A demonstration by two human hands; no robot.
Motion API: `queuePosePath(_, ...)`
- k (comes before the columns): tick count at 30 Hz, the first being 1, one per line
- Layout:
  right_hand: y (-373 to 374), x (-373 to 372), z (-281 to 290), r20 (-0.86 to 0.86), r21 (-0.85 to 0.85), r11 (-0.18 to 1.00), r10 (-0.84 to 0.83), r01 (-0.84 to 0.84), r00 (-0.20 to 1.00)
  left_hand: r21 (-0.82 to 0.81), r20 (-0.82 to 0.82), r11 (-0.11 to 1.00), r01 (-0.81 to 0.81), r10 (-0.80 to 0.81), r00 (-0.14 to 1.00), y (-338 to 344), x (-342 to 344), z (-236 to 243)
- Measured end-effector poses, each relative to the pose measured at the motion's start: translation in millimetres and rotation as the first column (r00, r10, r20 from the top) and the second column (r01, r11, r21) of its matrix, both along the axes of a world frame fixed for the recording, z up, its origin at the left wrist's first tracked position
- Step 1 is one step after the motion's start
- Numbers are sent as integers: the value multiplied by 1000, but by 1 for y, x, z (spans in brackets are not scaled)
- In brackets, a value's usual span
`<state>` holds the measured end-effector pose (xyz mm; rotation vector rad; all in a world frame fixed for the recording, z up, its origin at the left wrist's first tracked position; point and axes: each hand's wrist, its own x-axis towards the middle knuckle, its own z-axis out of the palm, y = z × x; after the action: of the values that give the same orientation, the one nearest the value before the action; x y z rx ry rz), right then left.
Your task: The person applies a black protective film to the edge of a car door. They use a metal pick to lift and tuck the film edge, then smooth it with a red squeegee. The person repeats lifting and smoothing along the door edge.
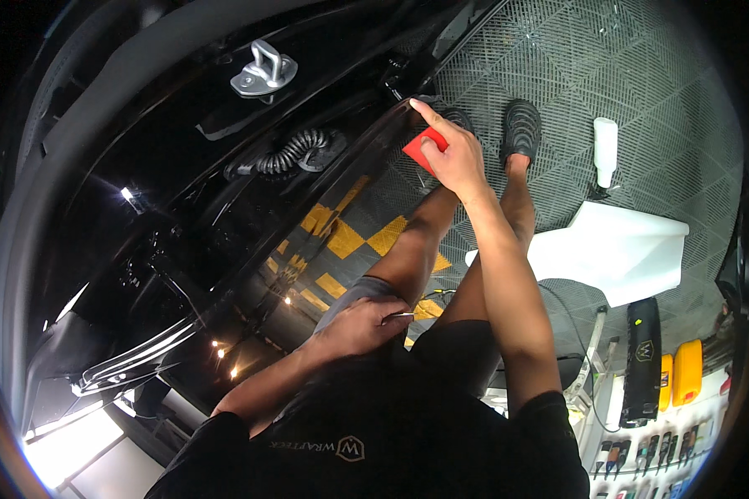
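Observation:
My right hand (459,158) reaches up to the dark, glossy car body. Its thumb and curled fingers grip a flat red squeegee card (423,151), while the index finger stretches out and its tip rests at the edge of the black panel (341,179). Lower down, in front of my thigh, my left hand (362,326) is closed on a thin silvery object (398,316); only a narrow end sticks out, so its kind is unclear. Above and left of the right hand, a metal latch striker (266,71) and a ribbed black cable sleeve (295,151) sit on the car body.
On the grey grid floor (641,50) to the right lie a white bottle (605,151) and a large white sheet (612,249). Farther down stand a metal ladder (592,349), a black case (642,358), yellow containers (687,372) and a rack of tools (653,453).

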<state>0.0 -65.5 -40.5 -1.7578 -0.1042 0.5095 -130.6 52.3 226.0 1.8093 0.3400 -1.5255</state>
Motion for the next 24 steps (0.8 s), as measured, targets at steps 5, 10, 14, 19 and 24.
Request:
queuePosePath(5,-22,2,19,-459,-6,990,-128,141,879,2,-35,996,-86,86,996,-16,3,-8)
queuePosePath(10,-41,7,91,-188,378,920,-35,105,982,-65,-30,985,-159,157,987,-36,-19,-27)
queuePosePath(14,-32,8,154,224,314,949,-105,30,969,-24,-48,861,-508,507,861,-69,-57,-49)
queuePosePath(19,-18,12,161,280,241,968,-140,71,950,-49,-22,818,-573,573,819,-88,-89,-75)
queuePosePath(24,-9,11,146,299,239,969,-138,66,944,-56,-48,798,-600,598,800,-91,-89,-83)
